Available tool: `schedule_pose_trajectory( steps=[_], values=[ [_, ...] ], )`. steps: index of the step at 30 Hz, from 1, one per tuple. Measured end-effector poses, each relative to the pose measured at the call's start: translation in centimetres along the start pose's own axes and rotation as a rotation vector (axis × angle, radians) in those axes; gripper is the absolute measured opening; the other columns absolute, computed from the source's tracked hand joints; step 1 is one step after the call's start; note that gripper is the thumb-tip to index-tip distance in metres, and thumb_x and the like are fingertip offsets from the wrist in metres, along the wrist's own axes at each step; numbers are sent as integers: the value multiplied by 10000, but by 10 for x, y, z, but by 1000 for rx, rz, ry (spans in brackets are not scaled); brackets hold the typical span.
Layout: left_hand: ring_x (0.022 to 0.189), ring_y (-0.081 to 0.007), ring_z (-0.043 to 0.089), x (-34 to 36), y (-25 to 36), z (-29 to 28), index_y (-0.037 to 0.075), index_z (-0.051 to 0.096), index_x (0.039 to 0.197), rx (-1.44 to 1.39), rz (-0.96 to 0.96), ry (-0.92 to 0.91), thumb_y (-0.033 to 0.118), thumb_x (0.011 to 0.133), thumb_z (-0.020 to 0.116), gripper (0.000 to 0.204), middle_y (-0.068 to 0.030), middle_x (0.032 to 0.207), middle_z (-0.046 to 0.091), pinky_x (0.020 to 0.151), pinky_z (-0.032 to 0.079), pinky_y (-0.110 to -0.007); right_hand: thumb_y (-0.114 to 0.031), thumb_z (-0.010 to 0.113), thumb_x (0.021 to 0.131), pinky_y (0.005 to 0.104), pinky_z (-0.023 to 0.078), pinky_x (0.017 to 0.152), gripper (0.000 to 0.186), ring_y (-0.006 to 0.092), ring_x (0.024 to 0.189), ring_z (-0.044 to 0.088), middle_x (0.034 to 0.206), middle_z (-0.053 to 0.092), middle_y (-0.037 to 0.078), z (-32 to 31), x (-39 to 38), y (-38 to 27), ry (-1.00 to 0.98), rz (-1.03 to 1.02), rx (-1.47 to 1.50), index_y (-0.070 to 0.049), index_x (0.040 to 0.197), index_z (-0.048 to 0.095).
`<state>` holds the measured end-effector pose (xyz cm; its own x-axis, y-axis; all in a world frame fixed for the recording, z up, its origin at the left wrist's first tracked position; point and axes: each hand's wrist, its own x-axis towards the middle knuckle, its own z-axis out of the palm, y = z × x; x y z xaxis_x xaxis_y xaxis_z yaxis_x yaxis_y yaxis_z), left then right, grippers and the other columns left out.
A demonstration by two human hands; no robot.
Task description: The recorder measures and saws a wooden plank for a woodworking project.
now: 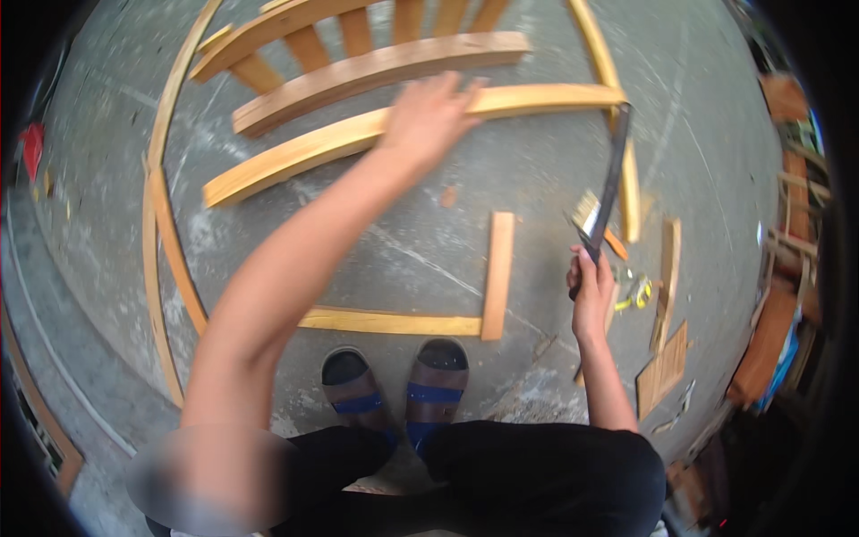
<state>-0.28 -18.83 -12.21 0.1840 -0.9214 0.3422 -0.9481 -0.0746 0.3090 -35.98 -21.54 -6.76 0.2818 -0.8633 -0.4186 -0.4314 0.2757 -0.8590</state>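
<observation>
My left hand (428, 121) reaches forward over a long pale wooden rail (300, 163) and is blurred by motion. Its fingers look stretched out across the rail; whether they press on it is hard to tell. In my right hand (591, 291) is the handle of a long, dark, narrow blade-like tool (612, 170). The tool points away from me, and its far end overlaps the rail's right end. Beside it on the floor lies a paintbrush (586, 213) with pale bristles. Beyond the rail, a second thick wooden rail (376, 79) joins a row of wooden slats (356, 34).
Long wooden strips (157, 242) lie at the left, with another strip (601, 54) at the right. Near my feet are a crosswise strip (394, 321) and a short board (497, 273). A yellow tape measure (638, 293) and wood offcuts (662, 369) lie right; stacked timber (768, 345) lines the far right.
</observation>
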Motion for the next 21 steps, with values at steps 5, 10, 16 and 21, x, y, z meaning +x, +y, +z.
schedule_pose_trajectory(
  steps=[5,10,16,21],
  values=[
    [1074,-276,620,4,4,38,76,571,1387,-26,7,-12,309,893,722,567,-111,1135,613,881,501,-428,-255,567,1069,229,338,610,247,61,677,418,786,470,-33,39,27,-12,109,-22,67,-28,1142,635],
    [1100,-233,600,-35,-30,-13,55,581,1362,-14,-51,-137,296,918,687,517,-76,1168,610,929,485,-386,-261,529,1093,240,336,610,257,64,675,411,790,465,-21,50,46,-22,-5,-70,24,-34,1167,624],
    [1093,-211,606,-33,-33,-1,31,594,1340,-45,-19,-103,314,918,681,516,-59,1162,624,896,484,-338,-266,526,1095,238,350,615,261,65,681,422,803,472,-21,68,46,-20,-23,-36,56,-42,1176,633],
    [1059,-197,619,-7,-23,22,41,638,1249,-10,3,-51,221,902,649,391,-42,1112,639,884,486,-346,-249,519,1094,236,367,625,268,68,694,441,817,478,-18,65,50,-22,7,-13,14,-34,1212,627]
  ],
)
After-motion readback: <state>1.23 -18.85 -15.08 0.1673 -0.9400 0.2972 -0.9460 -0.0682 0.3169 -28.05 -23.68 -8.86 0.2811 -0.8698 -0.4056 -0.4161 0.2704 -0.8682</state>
